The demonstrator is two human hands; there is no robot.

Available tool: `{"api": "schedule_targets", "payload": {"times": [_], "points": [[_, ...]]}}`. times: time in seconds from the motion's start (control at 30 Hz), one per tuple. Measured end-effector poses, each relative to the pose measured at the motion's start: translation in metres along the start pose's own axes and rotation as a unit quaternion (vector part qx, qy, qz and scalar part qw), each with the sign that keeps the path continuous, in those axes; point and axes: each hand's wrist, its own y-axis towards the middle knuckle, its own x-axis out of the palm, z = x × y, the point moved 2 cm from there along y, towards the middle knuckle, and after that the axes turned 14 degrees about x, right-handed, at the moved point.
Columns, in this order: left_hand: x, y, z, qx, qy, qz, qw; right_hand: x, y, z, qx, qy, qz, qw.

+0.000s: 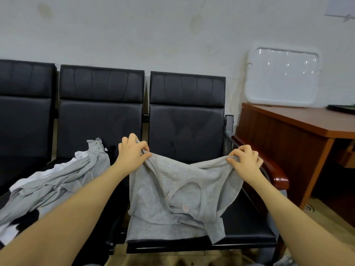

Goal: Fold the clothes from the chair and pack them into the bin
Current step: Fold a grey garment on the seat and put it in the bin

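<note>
- Unfolded clothes pile [57, 181] lay at nine o'clock on the middle seat.
- Left hand [132, 151] pinched one edge of the grey sweatshirt [178, 196]; right hand [245, 160], at three o'clock, pinched the other.
- Folding had evidently just begun; next, probably, spreading it flat on the right-hand chair [247, 227]. No bin showed.

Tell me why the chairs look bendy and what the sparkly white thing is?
Head view: the wide lens curves the chairs, most near the edges; the sparkles are light glinting off the white lid against the wall; the light is soft, with no hard shadows; the sweater and both hands, left and right, look fairly sharp.
</note>
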Motion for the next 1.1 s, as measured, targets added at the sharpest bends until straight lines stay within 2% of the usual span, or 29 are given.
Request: {"api": "schedule_targets", "payload": {"times": [0.1,0.2,0.5,0.8,1.1], "points": [[-0.004,-0.002,-0.001,-0.073,0.0,0.097,0.993,-0.007,-0.002,-0.002,-0.018,0.06,0.04,0.997],[-0.011,-0.003,0.004,-0.115,0.011,0.135,0.984,-0.018,-0.006,-0.007,-0.04,0.089,0.081,0.992],[-0.056,-0.001,0.04,-0.065,-0.038,0.226,0.971,-0.067,-0.026,-0.027,-0.029,0.173,0.172,0.969],[-0.124,-0.007,0.078,-0.009,-0.039,0.284,0.958,-0.137,-0.056,-0.051,-0.001,0.231,0.238,0.943],[-0.156,-0.01,0.102,-0.004,-0.033,0.337,0.941,-0.181,-0.073,-0.063,-0.018,0.248,0.282,0.927]]}}
